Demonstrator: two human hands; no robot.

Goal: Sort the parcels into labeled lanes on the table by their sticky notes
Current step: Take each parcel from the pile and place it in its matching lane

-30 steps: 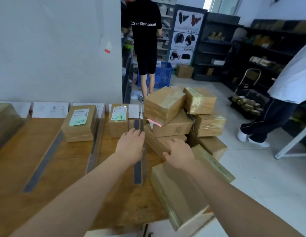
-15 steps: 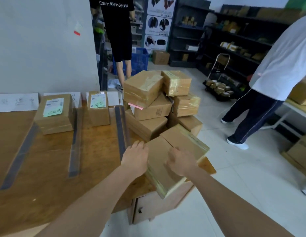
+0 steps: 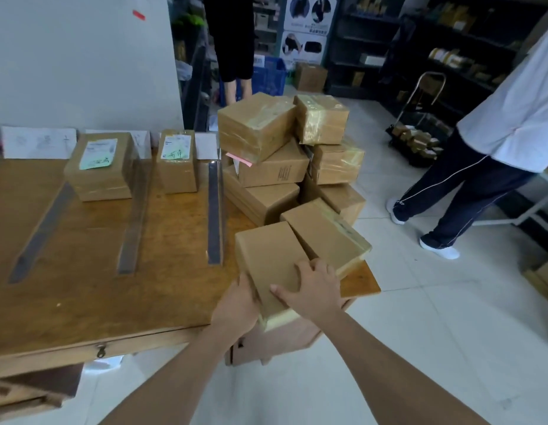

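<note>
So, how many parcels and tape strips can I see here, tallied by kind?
Parcels with a green note, in lanes: 2
Parcels in the pile: 7 visible
Held parcel, gripped by left hand and right hand: 1
Dark tape strips: 3
Total: 13

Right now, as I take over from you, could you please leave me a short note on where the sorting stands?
Left hand and right hand both grip a plain parcel at the table's near right corner; no sticky note shows on its top.
Done: a wide green-noted parcel and a narrow green-noted parcel stand in separate lanes by the paper labels.
Left: the held parcel, its neighbour parcel, and the stack behind.
</note>
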